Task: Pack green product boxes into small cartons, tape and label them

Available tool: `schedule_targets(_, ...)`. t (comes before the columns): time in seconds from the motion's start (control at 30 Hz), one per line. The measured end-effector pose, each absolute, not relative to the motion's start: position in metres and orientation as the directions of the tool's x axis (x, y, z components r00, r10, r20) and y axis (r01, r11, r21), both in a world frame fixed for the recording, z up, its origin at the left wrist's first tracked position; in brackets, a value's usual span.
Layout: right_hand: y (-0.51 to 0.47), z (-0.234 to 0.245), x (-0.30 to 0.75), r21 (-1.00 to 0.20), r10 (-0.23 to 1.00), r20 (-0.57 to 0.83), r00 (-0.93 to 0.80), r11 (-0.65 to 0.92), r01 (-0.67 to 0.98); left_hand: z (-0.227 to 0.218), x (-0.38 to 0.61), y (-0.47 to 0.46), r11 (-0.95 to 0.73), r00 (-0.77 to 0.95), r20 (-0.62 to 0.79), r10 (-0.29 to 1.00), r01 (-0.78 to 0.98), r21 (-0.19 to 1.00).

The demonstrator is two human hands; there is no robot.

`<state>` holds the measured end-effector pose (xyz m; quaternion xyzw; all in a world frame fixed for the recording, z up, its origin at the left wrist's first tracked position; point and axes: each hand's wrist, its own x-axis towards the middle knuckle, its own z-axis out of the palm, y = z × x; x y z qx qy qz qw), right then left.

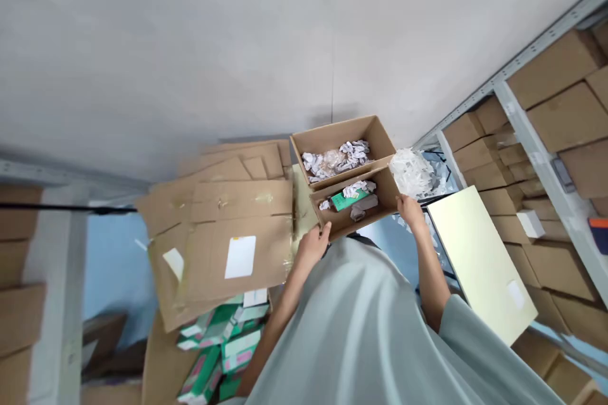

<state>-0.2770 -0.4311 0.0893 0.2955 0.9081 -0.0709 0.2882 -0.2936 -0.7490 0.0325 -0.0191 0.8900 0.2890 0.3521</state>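
I hold a small open cardboard box [384, 186] in front of my chest. My left hand [313, 245] grips its near left corner, fingers curled on the edge. My right hand [409, 210] grips its right end. Inside lie a green packet [349, 200], a grey item and crumpled white paper [358, 187]. Directly behind it sits a second open cardboard box [368, 128] filled with crumpled paper and clear plastic wrap [335, 160].
Flattened cardboard sheets [223, 221] are stacked at my left. Green and white packets [223, 348] lie in a carton below them. A pale board [479, 259] leans at my right beside clear plastic bags [413, 171]. Metal shelving [546, 158] with brown boxes lines the right.
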Motion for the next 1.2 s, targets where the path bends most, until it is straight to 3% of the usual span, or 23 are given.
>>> schedule_targets(0.1, -0.458, 0.103, -0.239, 0.058, 0.584, -0.532, -0.613, 0.747, 0.662, 0.042, -0.297, -0.757, 0.909, -0.682, -0.681, 0.267, -0.056, 0.413)
schedule_targets(0.37, -0.497, 0.155, -0.101, 0.027, 0.792, -0.489, -0.365, 0.432, 0.901, 0.083, -0.318, -0.721, 0.811, -0.587, -0.564, 0.581, 0.353, 0.467)
schedule_targets(0.5, -0.505, 0.176, -0.029, -0.005, 0.883, -0.451, -0.131, 0.145, 0.989, 0.114, -0.305, -0.647, 0.643, -0.432, -0.483, 0.761, 0.599, 0.477)
schedule_targets(0.67, -0.520, 0.197, 0.070, -0.031, 0.898, -0.399, 0.184, -0.214, 0.976, 0.148, -0.247, -0.530, 0.305, -0.096, -0.419, 0.903, 0.830, 0.466)
schedule_targets(0.9, -0.545, 0.217, 0.208, -0.074, 0.753, -0.347, 0.559, -0.617, 0.784, 0.175, -0.074, -0.407, -0.158, 0.307, -0.301, 0.903, 0.888, 0.431)
schedule_targets(1.2, -0.573, 0.240, 0.350, -0.114, 0.451, -0.322, 0.832, -0.891, 0.439, 0.187, 0.144, -0.335, -0.525, 0.678, -0.309, 0.667, 0.722, 0.450)
